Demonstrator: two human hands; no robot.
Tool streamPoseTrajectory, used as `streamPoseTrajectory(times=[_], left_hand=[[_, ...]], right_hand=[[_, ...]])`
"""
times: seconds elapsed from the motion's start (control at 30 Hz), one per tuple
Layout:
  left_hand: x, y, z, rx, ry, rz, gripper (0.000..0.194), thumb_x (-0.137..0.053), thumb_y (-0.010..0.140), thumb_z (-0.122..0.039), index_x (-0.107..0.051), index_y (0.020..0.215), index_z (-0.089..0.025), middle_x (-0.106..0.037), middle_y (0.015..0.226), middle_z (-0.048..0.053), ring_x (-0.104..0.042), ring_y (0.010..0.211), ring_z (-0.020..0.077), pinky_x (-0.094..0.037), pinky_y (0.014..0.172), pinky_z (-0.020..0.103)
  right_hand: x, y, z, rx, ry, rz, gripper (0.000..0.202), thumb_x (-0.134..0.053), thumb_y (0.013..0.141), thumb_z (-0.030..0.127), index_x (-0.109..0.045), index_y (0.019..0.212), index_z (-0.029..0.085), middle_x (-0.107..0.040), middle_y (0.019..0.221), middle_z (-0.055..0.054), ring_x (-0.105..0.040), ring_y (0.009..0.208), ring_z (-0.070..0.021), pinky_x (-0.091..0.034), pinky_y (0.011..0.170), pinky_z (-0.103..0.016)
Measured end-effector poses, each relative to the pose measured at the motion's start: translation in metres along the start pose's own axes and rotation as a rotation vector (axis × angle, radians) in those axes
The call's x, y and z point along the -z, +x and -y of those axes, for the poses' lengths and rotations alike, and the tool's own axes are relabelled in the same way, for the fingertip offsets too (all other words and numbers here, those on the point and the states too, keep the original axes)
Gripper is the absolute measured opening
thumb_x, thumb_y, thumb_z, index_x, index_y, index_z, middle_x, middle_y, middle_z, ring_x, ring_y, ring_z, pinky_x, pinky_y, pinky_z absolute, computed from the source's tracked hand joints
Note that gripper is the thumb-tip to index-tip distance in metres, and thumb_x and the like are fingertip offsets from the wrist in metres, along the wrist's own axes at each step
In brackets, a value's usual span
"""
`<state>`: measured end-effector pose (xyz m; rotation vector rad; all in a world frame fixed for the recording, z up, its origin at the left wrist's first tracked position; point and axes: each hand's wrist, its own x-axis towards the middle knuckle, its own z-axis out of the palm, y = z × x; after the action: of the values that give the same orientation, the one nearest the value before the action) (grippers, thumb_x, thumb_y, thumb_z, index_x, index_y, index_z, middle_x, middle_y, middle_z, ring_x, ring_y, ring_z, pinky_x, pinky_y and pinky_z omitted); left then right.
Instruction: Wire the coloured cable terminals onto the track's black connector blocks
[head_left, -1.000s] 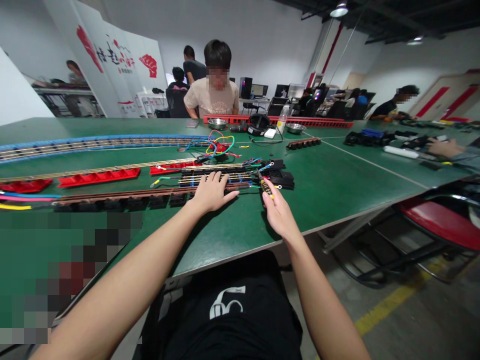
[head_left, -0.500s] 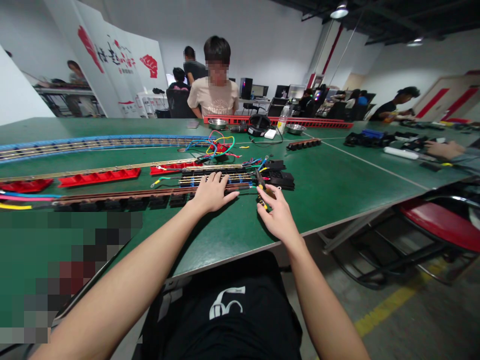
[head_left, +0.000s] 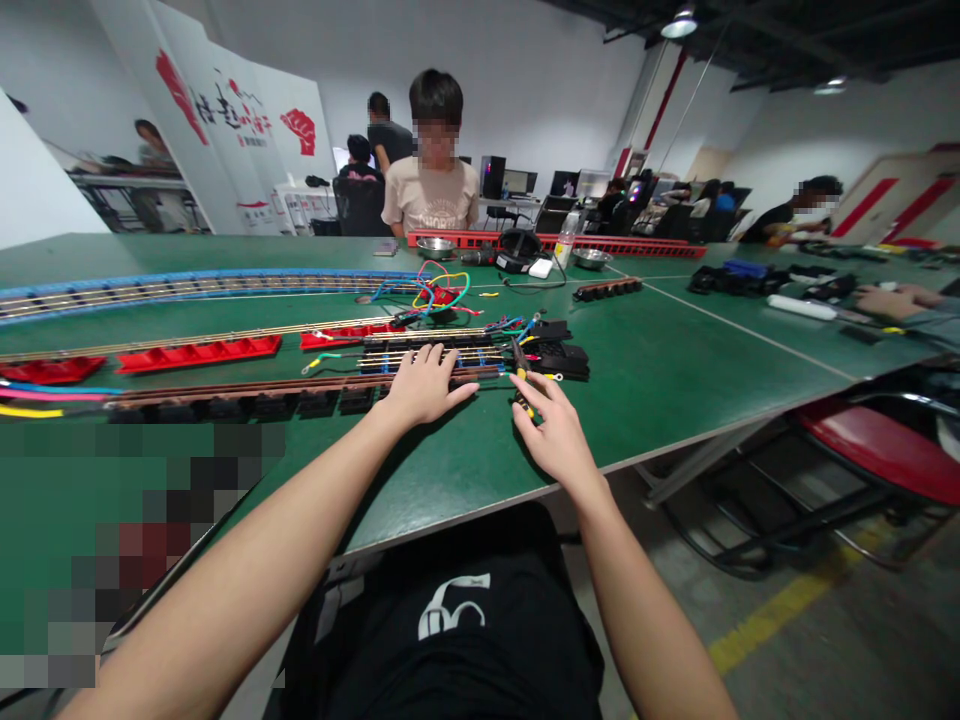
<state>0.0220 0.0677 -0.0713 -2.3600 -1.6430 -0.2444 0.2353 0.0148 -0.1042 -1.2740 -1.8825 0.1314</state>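
My left hand [head_left: 425, 385] lies flat, fingers spread, on the black and brown rail strips [head_left: 322, 388] and reaches over the gold-wired strip [head_left: 480, 355]. To its right, my right hand [head_left: 551, 425] has its fingers apart, beside yellow and black pliers [head_left: 523, 378]. The fingertips are at the handles, but no closed grip shows. Black end pieces [head_left: 562, 358] and wires with yellow-sleeved ring terminals lie just beyond. A green wire with a ring terminal [head_left: 321, 362] rests left of my left hand.
Red holders [head_left: 199, 354] and a long blue track [head_left: 172, 290] extend leftward. Colored wires [head_left: 442, 290], a bottle [head_left: 565, 240] and a metal bowl [head_left: 592, 258] stand farther back. A person [head_left: 431, 190] faces me; another person's hands [head_left: 892, 300] are at right.
My right hand has shifted very slightly left, with its fingers still apart. The ring terminal beside it shows more clearly. My left hand stays in place.
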Motion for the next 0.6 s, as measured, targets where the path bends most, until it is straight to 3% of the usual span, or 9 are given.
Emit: streamPoseTrajectory(times=[0.23, 0.43, 0.6], left_hand=[[0.0, 0.0002, 0.0001, 0.004, -0.005, 0.005, 0.076, -0.025, 0.09, -0.069, -0.041, 0.143, -0.016, -0.042, 0.149, 0.017, -0.038, 0.136, 0.0332, -0.03, 0.108, 0.048], [0.0, 0.0002, 0.0003, -0.007, 0.003, 0.003, 0.077, -0.026, 0.09, -0.068, -0.041, 0.143, -0.014, -0.043, 0.147, 0.018, -0.038, 0.135, 0.0331, -0.031, 0.108, 0.047], [-0.0001, 0.0007, 0.0004, 0.005, -0.004, 0.012, 0.077, -0.026, 0.09, -0.069, -0.041, 0.143, -0.016, -0.042, 0.149, 0.018, -0.038, 0.136, 0.034, -0.03, 0.108, 0.049]], right_hand=[[0.0072, 0.0037, 0.0025, -0.058, 0.186, -0.05, 0.037, -0.042, 0.095, 0.036, -0.062, 0.124, 0.025, -0.061, 0.125, -0.01, -0.057, 0.117, -0.024, -0.047, 0.1, -0.041], [0.003, 0.0048, -0.0046, -0.28, 0.483, -0.072, 0.043, -0.041, 0.094, 0.05, -0.056, 0.125, 0.024, -0.062, 0.123, -0.009, -0.066, 0.088, -0.0192, -0.057, 0.064, -0.029], [0.002, 0.0079, -0.0045, -0.408, 0.729, -0.096, 0.047, -0.045, 0.09, 0.059, -0.052, 0.121, 0.025, -0.058, 0.126, -0.009, -0.068, 0.083, -0.0161, -0.057, 0.057, -0.025]])
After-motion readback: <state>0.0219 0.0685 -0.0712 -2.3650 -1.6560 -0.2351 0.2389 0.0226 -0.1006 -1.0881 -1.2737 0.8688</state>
